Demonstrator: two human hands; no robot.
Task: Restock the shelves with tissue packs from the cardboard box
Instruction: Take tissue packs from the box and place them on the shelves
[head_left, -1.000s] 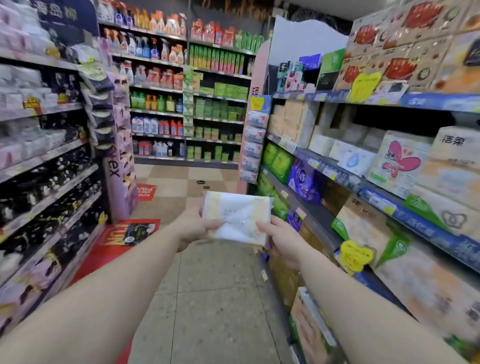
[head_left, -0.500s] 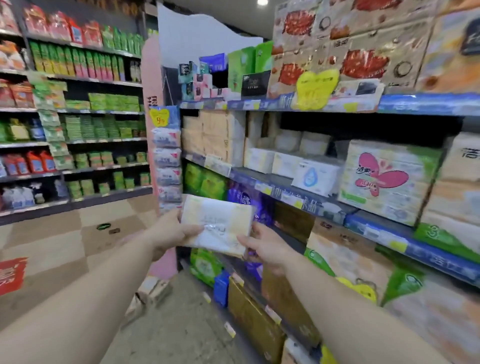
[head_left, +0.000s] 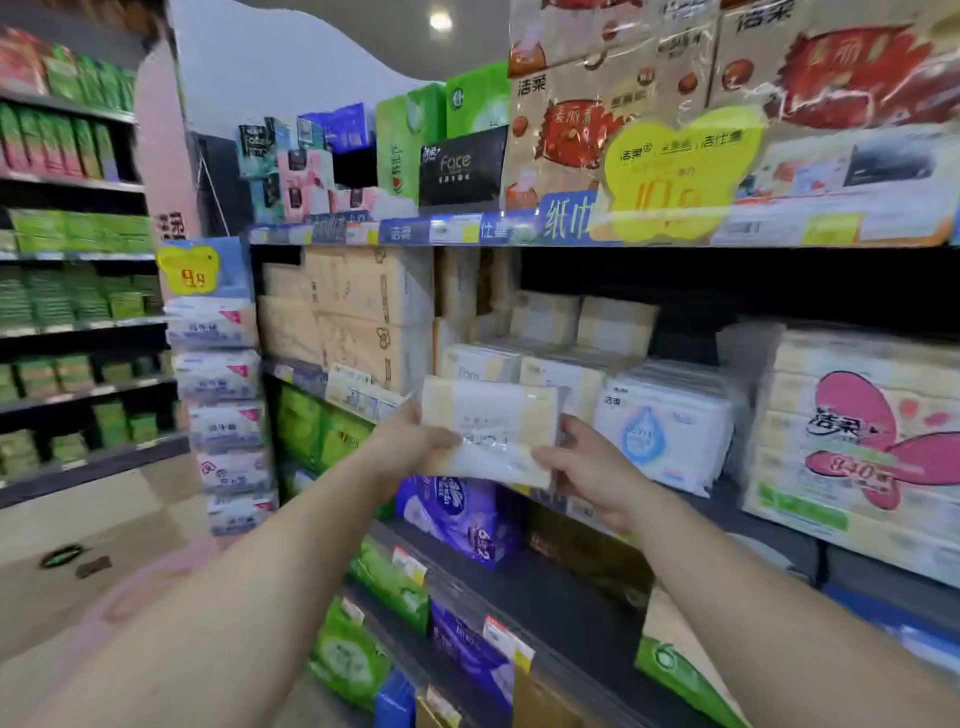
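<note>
My left hand (head_left: 410, 441) grips the near-left edge of the pack (head_left: 491, 434) and my right hand (head_left: 582, 467) pinches its right corner — it now hangs level with the middle shelf (head_left: 301, 371), just in front of the matching stacks (head_left: 524, 364). A second ago I faced down the aisle with the pack at waist height; now I face the shelf, so I judge only the slide-in remains.
</note>
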